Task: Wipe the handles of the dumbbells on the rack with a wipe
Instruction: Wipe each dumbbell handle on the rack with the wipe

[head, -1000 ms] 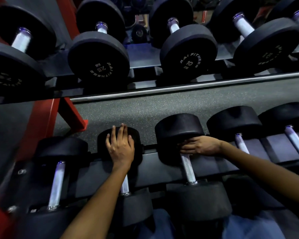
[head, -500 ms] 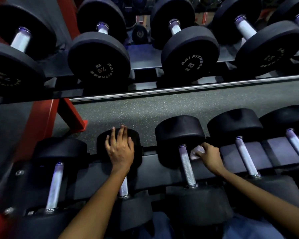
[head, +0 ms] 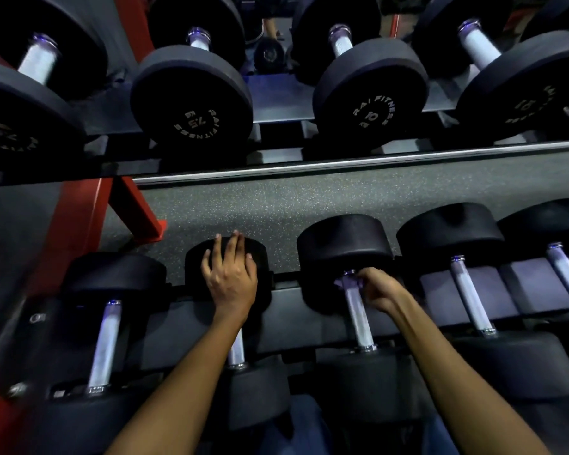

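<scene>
Black rubber dumbbells fill both tiers of the rack (head: 309,310). On the lower tier, at about five o'clock from the middle of the view, the right hand (head: 380,290) curls round the far end of a shiny handle (head: 357,310), just below the far weight head (head: 345,241). Its fingers are bent and bunched together, pinching a pale wipe (head: 344,284) against the metal; only a small fold of the wipe shows past the knuckles, at the nine o'clock side of the hand. The rest of that handle runs bare toward six o'clock, down to the near weight head (head: 368,379).

At seven o'clock from the middle, the left hand (head: 232,280) lies flat on top of the far head of the next dumbbell (head: 227,257). Its fingers are straight: the three middle ones are pressed side by side and reach over the far edge, while the thumb stands a little apart at the nine o'clock side. That dumbbell's handle is mostly hidden under the wrist.

Further dumbbells lie at three o'clock and at nine o'clock of the two hands, their handles untouched. A red frame leg (head: 79,231) slants at nine o'clock. The upper tier carries bigger dumbbells at twelve o'clock, one marked 10 (head: 372,110) and one marked 7.5 (head: 194,106). Speckled grey floor (head: 309,201) shows between the tiers.
</scene>
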A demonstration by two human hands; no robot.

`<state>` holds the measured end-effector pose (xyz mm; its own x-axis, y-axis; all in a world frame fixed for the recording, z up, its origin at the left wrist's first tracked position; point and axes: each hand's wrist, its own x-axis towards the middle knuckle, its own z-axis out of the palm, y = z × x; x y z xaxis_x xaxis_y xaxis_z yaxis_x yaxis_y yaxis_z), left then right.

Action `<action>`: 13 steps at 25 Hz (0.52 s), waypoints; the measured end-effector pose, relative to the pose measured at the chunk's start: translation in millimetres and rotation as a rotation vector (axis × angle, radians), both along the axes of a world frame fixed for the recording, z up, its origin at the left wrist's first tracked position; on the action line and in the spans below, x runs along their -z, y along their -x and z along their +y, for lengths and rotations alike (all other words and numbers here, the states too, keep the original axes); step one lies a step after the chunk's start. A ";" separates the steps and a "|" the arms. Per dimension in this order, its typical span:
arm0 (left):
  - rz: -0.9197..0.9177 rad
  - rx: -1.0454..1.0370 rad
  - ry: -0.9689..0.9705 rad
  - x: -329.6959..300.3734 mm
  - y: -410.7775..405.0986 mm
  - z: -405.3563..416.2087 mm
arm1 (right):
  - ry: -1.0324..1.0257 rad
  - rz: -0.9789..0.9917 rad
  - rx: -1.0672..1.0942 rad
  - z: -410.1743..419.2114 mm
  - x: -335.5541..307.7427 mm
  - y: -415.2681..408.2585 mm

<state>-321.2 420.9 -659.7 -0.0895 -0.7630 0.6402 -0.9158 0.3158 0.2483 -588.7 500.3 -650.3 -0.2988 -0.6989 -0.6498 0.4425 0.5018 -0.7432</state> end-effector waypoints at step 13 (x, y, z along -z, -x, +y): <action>-0.015 0.451 -0.542 -62.2 160.0 43.3 | 0.070 0.480 0.012 32.3 -20.9 4.9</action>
